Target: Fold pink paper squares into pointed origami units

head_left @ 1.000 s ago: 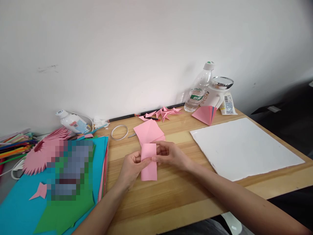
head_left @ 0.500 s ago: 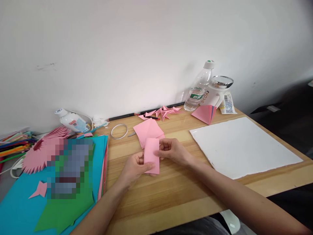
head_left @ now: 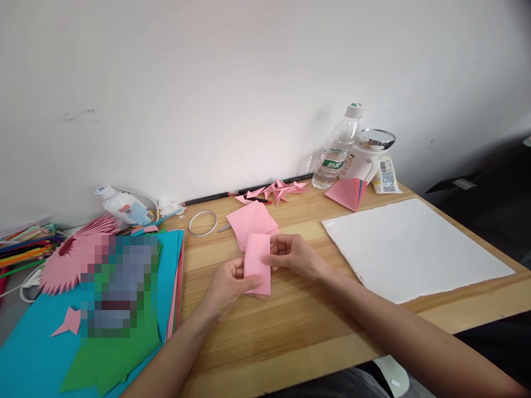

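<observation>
A folded pink paper strip (head_left: 256, 261) is held upright between both hands just above the wooden table (head_left: 290, 326). My left hand (head_left: 227, 286) pinches its lower left edge with the thumb on the front. My right hand (head_left: 292, 255) grips its right edge with curled fingers. Right behind the strip lies a small stack of pink paper squares (head_left: 251, 220).
Blue and green paper sheets (head_left: 37, 354) and a pink spiky paper flower (head_left: 68, 260) lie at the left, by coloured pencils (head_left: 25, 246) and a glue bottle (head_left: 122, 206). A tape ring (head_left: 202, 223), folded pink pieces (head_left: 276, 190), a water bottle (head_left: 337, 149) and a white board (head_left: 410, 249) are there too.
The strip has been folded shorter and drawn slightly up toward the pink stack since a second ago. Over the last half second the hands have kept still.
</observation>
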Action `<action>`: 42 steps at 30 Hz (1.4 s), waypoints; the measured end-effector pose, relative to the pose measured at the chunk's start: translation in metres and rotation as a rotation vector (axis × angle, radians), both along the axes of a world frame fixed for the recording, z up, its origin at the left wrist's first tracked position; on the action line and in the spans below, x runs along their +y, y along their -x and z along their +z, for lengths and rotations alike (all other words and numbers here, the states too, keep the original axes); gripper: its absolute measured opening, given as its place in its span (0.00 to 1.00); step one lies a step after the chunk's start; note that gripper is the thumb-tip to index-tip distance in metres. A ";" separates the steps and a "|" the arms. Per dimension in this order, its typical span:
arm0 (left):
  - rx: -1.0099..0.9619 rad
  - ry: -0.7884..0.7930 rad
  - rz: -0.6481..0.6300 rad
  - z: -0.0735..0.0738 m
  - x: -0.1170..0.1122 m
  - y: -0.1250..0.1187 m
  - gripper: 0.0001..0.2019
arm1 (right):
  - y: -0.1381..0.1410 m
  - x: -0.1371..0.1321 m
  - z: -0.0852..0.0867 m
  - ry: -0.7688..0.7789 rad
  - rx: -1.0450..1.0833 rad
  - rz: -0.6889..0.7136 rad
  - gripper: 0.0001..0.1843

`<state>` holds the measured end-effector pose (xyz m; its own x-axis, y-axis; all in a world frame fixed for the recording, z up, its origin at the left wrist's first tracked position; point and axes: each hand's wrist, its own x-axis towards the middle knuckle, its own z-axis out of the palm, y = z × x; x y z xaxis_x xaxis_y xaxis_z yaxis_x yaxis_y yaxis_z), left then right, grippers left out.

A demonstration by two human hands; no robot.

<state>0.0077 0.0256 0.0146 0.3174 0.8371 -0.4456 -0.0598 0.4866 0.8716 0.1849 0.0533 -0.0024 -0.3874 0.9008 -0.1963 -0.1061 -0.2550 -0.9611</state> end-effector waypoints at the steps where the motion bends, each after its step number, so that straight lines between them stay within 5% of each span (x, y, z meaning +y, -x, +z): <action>1: 0.004 -0.002 0.001 -0.001 0.000 0.000 0.20 | 0.000 0.000 0.000 0.000 0.002 0.001 0.24; 33: 0.074 -0.080 -0.035 -0.003 0.000 0.000 0.21 | -0.002 0.001 0.003 0.019 -0.013 0.052 0.25; 42: 0.119 -0.181 -0.060 0.000 0.001 0.004 0.16 | 0.002 -0.006 0.004 -0.059 0.006 0.107 0.17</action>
<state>0.0034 0.0266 0.0143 0.3229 0.8881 -0.3272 0.0727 0.3214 0.9442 0.1832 0.0473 0.0020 -0.4827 0.8643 -0.1414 -0.0871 -0.2080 -0.9743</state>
